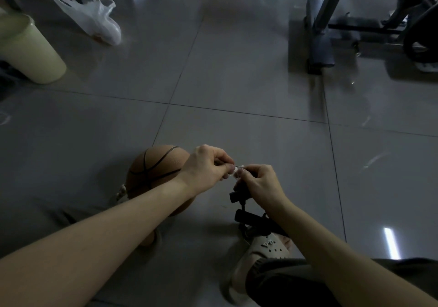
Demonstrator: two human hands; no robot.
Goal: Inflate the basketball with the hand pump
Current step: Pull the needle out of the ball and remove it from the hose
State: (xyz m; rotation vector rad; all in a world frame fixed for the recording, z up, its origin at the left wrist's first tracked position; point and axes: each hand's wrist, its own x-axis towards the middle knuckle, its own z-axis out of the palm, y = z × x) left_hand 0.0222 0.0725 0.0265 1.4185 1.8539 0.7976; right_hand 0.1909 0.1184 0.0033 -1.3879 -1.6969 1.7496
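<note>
Orange basketball (156, 171) on grey tiles (237, 69), lower part hidden behind left forearm (142, 202). Just right of basketball: left hand (206, 167) pinching thin needle (238, 166), right hand (260, 183) curled round black hand pump (251, 219), half obscured.

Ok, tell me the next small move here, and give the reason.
Probably finish fitting the needle into the end of the pump before going to the basketball. The left hand pinches the thin needle, and the right hand holds the pump's black end piece against it. The basketball lies on the floor behind the left wrist, apart from the needle.
</note>
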